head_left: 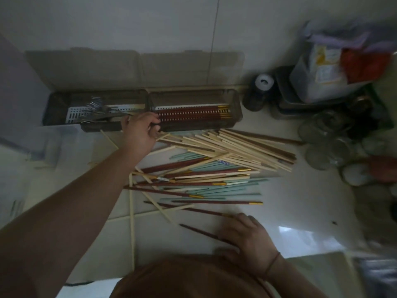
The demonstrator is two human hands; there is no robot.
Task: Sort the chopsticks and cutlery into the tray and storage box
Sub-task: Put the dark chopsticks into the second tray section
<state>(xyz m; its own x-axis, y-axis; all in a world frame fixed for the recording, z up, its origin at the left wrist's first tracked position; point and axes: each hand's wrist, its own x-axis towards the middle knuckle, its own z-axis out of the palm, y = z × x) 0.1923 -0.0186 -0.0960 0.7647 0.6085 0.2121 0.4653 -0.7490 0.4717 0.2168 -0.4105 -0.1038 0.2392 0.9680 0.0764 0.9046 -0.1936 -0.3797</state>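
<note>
Presently, left hand [139, 131]: extended to the near rim of the storage box [235, 116] at frame centre, fingers curled on a thin dark item at the divider; whether it is a chopstick or a utensil cannot be told. Right hand [247, 235]: low in frame, palm down, fingers closed over dark red chopsticks [199, 231] flat on the counter [300, 201].

Loose chopstick pile [214, 168]: between the two hands, right of the left forearm; long axes mostly left to right, parallel to the box. Right hand is nearer.

Pile contents: pale wooden, teal, and dark red gold-tipped sticks, crossed and overlapping.

Box, right compartment: red gold-tipped chopsticks [193, 114] laid parallel. Left compartment: metal forks [96, 106] on a perforated tray [74, 115].
</note>
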